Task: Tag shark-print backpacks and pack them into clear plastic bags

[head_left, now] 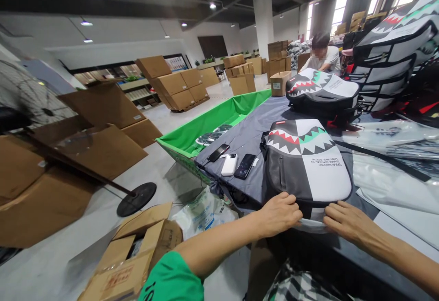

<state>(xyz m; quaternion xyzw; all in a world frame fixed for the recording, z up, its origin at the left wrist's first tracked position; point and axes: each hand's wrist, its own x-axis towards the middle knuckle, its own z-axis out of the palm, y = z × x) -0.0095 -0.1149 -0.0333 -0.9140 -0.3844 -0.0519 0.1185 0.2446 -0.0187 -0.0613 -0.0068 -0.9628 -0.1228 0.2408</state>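
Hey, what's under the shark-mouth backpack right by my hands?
The backpack lies on a grey cloth, with a clear plastic bag showing at its near edge between the left hand and right hand. What lies directly beneath its body is covered.

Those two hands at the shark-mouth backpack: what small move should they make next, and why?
Probably ease the clear plastic farther over the shark-mouth backpack. The plastic is bunched at the backpack's near edge, between the left hand and right hand, while most of the backpack appears uncovered.

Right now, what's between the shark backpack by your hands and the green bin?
In the head view: a white power bank and two black phones on grey cloth.
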